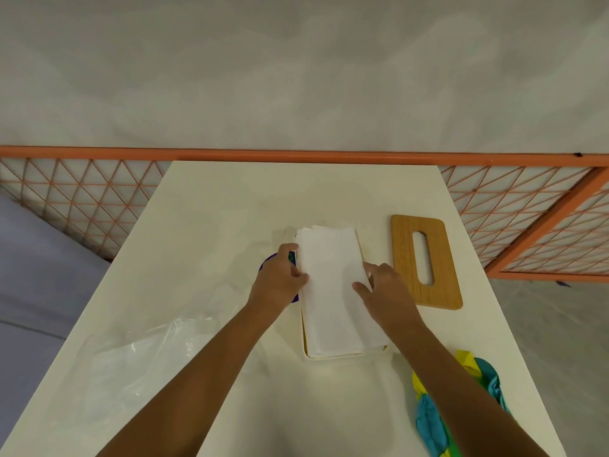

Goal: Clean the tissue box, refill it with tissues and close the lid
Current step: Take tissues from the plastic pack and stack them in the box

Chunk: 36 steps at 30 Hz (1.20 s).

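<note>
Taking the box as the dial's centre, a crumpled teal, yellow and green cloth (428, 413) lies nearest, at 4 o'clock on the cream rectangular table (296, 192). A crumpled clear plastic wrapper (138, 361) spreads at 8 o'clock.

The cream open-topped tissue box (329, 357) stands mid-table with its long side running from 6 to 12 o'clock. A stack of white folded tissues (329, 285) lies along its open top with the near end inside the rim. Whether the far end is seated I cannot tell.

The left hand (278, 282) grips the stack's 9 o'clock edge, fingers curled at the side and thumb on top. The right hand (387, 290) holds the 3 o'clock edge the same way, its thumb pressed on the top sheet.

A purple flat object (267, 261) shows partly under the left hand, touching the box's side. At 2 o'clock, just beside the box, the rounded wooden lid with an oval slot (403, 265) lies flat. An orange lattice fence (82, 199) runs beyond the table at 12 o'clock.
</note>
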### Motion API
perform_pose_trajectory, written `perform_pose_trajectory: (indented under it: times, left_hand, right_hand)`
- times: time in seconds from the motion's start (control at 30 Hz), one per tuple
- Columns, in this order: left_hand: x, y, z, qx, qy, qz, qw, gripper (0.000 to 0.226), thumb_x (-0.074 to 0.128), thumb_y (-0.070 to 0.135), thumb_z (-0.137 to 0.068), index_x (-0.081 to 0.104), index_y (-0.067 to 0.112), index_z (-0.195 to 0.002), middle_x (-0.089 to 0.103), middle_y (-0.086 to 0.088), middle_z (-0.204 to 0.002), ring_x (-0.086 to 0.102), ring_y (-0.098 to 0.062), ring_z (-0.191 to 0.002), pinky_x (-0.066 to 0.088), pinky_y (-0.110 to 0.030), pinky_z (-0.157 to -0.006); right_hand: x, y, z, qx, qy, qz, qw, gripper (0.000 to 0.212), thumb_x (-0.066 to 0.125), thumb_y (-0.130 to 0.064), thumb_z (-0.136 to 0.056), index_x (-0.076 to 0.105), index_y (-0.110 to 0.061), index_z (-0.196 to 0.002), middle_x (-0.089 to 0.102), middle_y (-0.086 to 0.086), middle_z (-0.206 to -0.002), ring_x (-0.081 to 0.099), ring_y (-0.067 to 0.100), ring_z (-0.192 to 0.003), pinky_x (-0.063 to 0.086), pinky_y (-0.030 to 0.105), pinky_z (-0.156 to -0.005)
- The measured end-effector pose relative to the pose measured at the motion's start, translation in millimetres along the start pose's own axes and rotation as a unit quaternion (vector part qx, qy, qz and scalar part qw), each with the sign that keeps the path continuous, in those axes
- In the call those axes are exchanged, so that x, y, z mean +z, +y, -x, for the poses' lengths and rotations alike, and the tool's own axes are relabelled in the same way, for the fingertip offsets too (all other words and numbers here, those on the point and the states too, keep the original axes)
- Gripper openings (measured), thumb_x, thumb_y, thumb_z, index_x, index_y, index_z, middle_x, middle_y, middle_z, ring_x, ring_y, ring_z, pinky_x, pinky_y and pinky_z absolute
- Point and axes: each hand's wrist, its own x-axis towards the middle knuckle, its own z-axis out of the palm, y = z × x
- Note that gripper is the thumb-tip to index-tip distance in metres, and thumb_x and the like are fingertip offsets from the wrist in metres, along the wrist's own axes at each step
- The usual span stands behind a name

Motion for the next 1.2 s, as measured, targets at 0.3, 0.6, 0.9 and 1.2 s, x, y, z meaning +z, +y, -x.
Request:
perform_pose_trajectory:
  times: [0.3,0.6,0.9,1.2]
  left_hand:
    - [-1.5,13.8,-18.3,0.206,-0.076,-0.485,0.846,0.073,0.045,0.055,-0.087,0.024,0.017,-0.145,0.009,-0.005,-0.157,0.003,-0.021,-0.145,0.001,-0.036,-0.118]
    - [9.1,9.8,-37.8,0.207,-0.13,-0.513,0.823,0.073,0.05,0.064,-0.08,0.043,0.014,-0.134,0.04,-0.005,-0.143,0.025,-0.023,-0.139,-0.003,-0.047,-0.118]
    - [-24.3,-11.3,-10.9,0.219,-0.046,-0.271,0.936,0.061,0.05,0.044,-0.091,0.03,0.02,-0.143,0.022,0.003,-0.154,0.02,-0.012,-0.141,-0.001,-0.029,-0.117]
    - [-88.4,-109.7,40.6,0.103,0.006,-0.195,0.975,0.054,0.053,0.039,-0.091,0.038,0.02,-0.139,0.037,0.002,-0.146,0.032,-0.013,-0.136,0.005,-0.03,-0.118]
  right_hand:
    - [5.5,12.6,-3.1,-0.204,0.03,0.237,0.949,0.03,0.089,-0.01,-0.048,0.074,-0.004,-0.073,0.071,0.009,-0.082,0.069,0.024,-0.077,0.057,0.03,-0.067]
    - [11.1,3.3,-5.4,-0.219,-0.078,0.311,0.922,0.035,0.035,-0.013,-0.098,0.047,-0.007,-0.13,0.046,0.008,-0.136,0.045,0.021,-0.124,0.021,0.029,-0.113]
    - [0.0,-25.4,-1.3,-0.163,-0.04,0.198,0.966,0.037,0.044,-0.019,-0.096,0.048,-0.018,-0.132,0.047,-0.002,-0.137,0.041,0.014,-0.127,0.019,0.025,-0.111]
    - [63.1,-107.8,26.2,-0.088,-0.114,-0.101,0.984,0.028,0.056,-0.003,-0.088,0.063,-0.005,-0.115,0.061,0.009,-0.113,0.056,0.017,-0.099,0.034,0.009,-0.077]
